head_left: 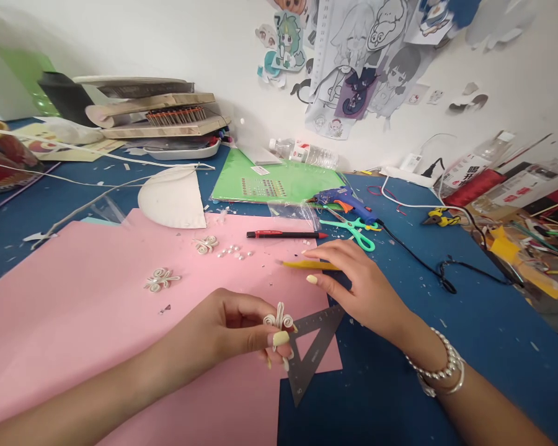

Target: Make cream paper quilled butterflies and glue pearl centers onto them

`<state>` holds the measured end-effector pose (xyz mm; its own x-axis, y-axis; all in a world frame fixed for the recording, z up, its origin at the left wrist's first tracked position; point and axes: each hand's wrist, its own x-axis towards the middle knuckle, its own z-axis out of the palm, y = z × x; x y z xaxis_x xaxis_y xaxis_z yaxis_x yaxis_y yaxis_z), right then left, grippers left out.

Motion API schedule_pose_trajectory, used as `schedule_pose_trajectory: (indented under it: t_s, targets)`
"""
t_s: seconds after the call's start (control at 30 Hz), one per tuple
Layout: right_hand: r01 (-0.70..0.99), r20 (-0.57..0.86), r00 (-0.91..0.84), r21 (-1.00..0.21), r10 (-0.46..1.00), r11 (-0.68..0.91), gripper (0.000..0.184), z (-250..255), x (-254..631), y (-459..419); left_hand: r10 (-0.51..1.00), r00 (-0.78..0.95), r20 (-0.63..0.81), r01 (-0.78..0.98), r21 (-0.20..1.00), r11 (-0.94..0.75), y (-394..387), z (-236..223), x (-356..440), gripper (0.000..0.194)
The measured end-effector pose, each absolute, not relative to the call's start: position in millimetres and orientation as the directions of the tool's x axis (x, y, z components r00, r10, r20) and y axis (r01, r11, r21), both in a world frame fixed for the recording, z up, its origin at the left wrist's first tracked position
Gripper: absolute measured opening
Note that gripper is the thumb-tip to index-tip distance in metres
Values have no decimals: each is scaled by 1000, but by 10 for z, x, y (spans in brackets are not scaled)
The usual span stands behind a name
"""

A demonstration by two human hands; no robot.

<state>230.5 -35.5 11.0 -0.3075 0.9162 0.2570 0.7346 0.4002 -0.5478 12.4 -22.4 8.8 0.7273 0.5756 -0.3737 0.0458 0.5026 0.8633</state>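
A blue counter (502, 347) carries everything, with a pink sheet (74, 334) spread over its near left part and a green packet (227, 179) lying behind. Above the sheet, the left hand (242, 331) is closed in a pinch on a curled white ornament (279, 319), its loops showing above the thumb. The right hand (363, 285) is loosely spread, thumb and forefinger parted around a slim yellow tool (302, 264); whether they touch it, I cannot tell. A dark set square (315, 355) straddles the sheet's edge between the hands. Beyond lie a blue glue gun (344, 198), green scissors (363, 235) and a black-and-red pen (286, 235). Two similar ornaments (162, 280) rest on the sheet, small white beads (232, 250) near the farther one.
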Motion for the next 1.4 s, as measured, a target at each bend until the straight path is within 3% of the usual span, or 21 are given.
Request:
schedule_pose_trajectory:
  t_s: [0.13,0.23,0.73,0.9,1.07,1.2,1.4]
  targets:
    - [512,386,-464,-618,798,597,22,159,2243,-414,578,727,-370,53,870,490,-228,63,123,9]
    - [422,408,-526,-636,746,646,20,173,2187,-452,585,733,-348,28,874,485,-224,38,125,8]
    - [349,547,-516,-569,659,745,10,127,2087,-479,592,710,-382,74,876,477,-225,93,148,8]
    - [394,555,-499,-539,666,744,8,121,2074,-502,521,748,-412,122,856,502,-191,64,140,7]
    - [404,501,-557,-534,663,743,35,106,2073,-514,458,775,-436,193,853,485,-207,64,138,11]
    - [331,538,-595,-512,597,793,22,75,2067,-501,425,788,-445,205,841,501,-218,65,131,9]
    - [362,571,-543,-503,616,785,19,102,2089,-503,421,789,-447,189,829,526,-211,69,104,9]
